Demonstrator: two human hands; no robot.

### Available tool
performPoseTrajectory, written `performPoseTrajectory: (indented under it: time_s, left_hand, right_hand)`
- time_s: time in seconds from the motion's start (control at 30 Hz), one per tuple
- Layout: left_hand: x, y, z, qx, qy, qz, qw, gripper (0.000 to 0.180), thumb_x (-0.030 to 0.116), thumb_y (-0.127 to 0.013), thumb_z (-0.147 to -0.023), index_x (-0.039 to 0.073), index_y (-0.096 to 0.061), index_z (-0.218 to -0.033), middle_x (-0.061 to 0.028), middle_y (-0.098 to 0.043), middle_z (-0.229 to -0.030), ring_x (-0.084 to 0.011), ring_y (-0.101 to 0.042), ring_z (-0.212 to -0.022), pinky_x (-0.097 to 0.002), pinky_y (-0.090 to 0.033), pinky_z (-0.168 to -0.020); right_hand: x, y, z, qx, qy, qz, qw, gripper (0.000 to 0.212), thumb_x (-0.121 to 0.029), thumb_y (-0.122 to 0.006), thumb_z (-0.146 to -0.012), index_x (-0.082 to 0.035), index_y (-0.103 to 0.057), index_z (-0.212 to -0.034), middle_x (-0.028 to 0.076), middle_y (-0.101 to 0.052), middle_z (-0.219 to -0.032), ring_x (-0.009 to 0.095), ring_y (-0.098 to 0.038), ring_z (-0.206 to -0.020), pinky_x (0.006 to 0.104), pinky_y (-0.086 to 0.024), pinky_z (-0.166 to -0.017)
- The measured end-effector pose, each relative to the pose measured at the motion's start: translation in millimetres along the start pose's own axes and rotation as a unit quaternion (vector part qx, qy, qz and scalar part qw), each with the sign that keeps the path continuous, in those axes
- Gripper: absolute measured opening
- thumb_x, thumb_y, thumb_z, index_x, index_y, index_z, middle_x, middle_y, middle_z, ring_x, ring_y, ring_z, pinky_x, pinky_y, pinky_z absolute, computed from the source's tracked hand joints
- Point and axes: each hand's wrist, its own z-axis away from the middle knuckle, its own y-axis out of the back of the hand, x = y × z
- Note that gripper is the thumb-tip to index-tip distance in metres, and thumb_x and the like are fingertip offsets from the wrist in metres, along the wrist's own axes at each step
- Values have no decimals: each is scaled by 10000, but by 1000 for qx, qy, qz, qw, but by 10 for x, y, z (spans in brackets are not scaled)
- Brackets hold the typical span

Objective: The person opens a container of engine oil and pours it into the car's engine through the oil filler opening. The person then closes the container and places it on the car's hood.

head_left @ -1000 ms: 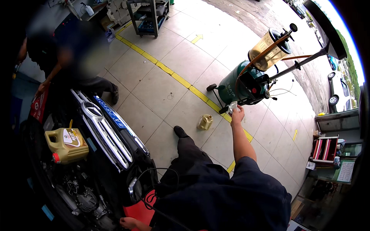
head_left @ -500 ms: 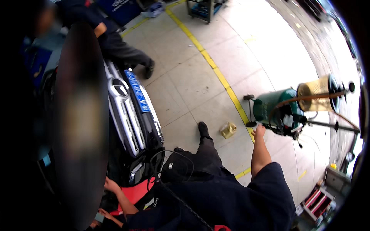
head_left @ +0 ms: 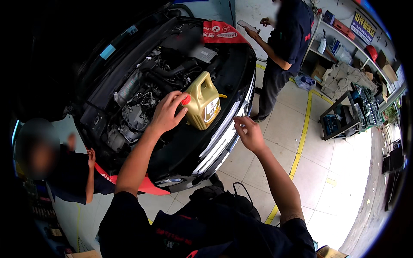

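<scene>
- where the engine bay [head_left: 146, 90] lies open under the raised hood, a gold oil jug [head_left: 204, 101] stands upright on the car's front edge, just behind the grille [head_left: 223, 133].
- the left hand [head_left: 165, 112] rests at the jug's red cap [head_left: 186, 100], fingertips [head_left: 183, 95] curled on it; the grasp looks loose, not clamped round the jug's body.
- the right hand [head_left: 248, 133] hovers just right of the jug, over the grille, fingers half curled and apart, holding nothing.
- a red fender cover [head_left: 221, 32] drapes the far side of the bay.
- one person [head_left: 286, 47] stands beyond the car holding a phone [head_left: 248, 26]; another person [head_left: 73, 172] is at the near left.
- a yellow floor line [head_left: 301, 142] runs past metal shelves [head_left: 344, 116].
</scene>
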Motion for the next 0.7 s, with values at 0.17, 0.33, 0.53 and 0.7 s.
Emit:
performPoseTrajectory:
  time_s: [0.17,0.33,0.53,0.7]
  left_hand:
    - [-392,112,-577,-118,-166,-59,977,449,258,-769,-890,90,-657,-1292,-121,-648,-1163,-341,-646,-1083,-461,-536,-931]
    - [-478,-39,-387,-60,-10,130,990,549,233,-822,-843,51,-620,-1320,-117,-657,-1149,-298,-667,-1025,-416,-538,-900]
    - [-321,-541,308,151,225,388,881,378,97,-761,-931,8,-674,-1288,-114,-681,-1225,-219,-682,-1063,-349,-546,-925]
    - [-222,-604,365,198,248,381,869,195,26,-751,-936,-6,-732,-1127,-124,-712,-1149,-234,-690,-1103,-358,-548,-970]
  right_hand:
    - [-514,-296,-1614,-4,269,139,953,335,-169,-693,-970,-89,-678,-1295,123,-678,-1274,335,-640,-1190,421,-536,-1010]
    - [-279,-597,-2321,-108,260,186,942,207,-238,-666,-987,-61,-748,-1055,109,-707,-1052,331,-642,-1093,417,-535,-946]
    - [-204,-815,-2386,-54,307,138,940,121,-137,-675,-942,-39,-697,-875,100,-630,-873,321,-582,-891,423,-511,-813]
    - [-97,-827,-2395,-63,312,111,942,82,-116,-676,-932,-57,-717,-892,87,-618,-857,313,-577,-865,427,-502,-788]
